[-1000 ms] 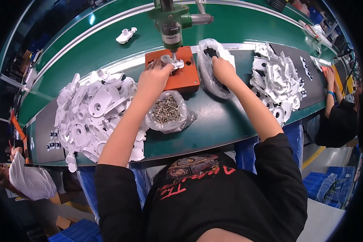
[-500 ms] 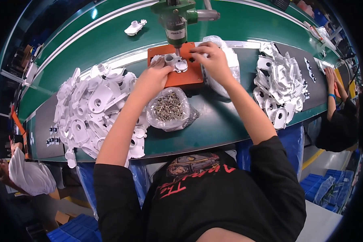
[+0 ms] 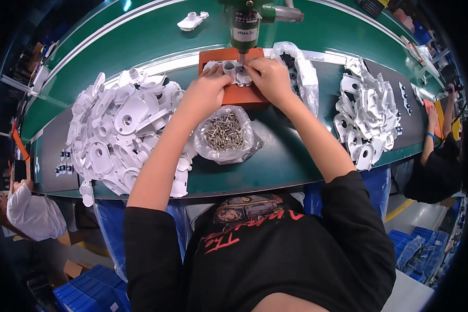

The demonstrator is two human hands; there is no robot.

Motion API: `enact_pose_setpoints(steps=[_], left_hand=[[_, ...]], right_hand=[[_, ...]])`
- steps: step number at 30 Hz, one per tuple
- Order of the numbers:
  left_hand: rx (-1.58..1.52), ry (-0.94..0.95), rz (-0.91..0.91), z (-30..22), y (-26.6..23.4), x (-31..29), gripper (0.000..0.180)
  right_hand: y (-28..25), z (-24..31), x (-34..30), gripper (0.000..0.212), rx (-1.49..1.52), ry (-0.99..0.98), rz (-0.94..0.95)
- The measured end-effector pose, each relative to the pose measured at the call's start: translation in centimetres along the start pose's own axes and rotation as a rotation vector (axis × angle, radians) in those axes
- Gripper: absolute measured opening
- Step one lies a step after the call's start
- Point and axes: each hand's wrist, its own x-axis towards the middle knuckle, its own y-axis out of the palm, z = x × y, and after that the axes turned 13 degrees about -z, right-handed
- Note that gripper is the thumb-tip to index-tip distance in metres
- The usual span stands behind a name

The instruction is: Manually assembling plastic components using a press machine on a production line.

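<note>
A white moulded plastic part (image 3: pixel 243 78) with a round tube lies on an orange block (image 3: pixel 244 96). Above it hangs the spindle of a green press-like machine (image 3: pixel 245 32), its thin tip close over the part's right end. My left hand (image 3: pixel 205 94) grips the part's left side, fingers bent over it. At the part's right end, beside the tip, my right hand (image 3: pixel 270 78) is pinched; whatever its fingertips hold is hidden. In front of the block stands a clear plastic bag (image 3: pixel 199 144) full of small metal screws (image 3: pixel 224 132).
Heaps of white plastic parts lie left (image 3: pixel 125 122) and right (image 3: pixel 366 112). A plastic bag (image 3: pixel 309 78) with dark contents sits right of the block. One more part (image 3: pixel 193 21) rests on the green surface behind. Other people work at far left and right.
My right hand has come in from beside the spindle down to the part's right end, its fingers now together. My left hand stays on the part. The whole view has shifted slightly.
</note>
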Motion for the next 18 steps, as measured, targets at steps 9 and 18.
enact_pose_setpoints(steps=[9,18], left_hand=[[-0.052,-0.049,-0.017,0.2,-0.3,0.0,0.027],[-0.073,-0.052,-0.015,0.7,0.0,0.1,0.028]], right_hand=[[-1.9,2.0,-0.2,0.023,-0.081,-0.244,0.125],[-4.7,8.7,-0.4,0.014,0.098,-0.151,0.36]])
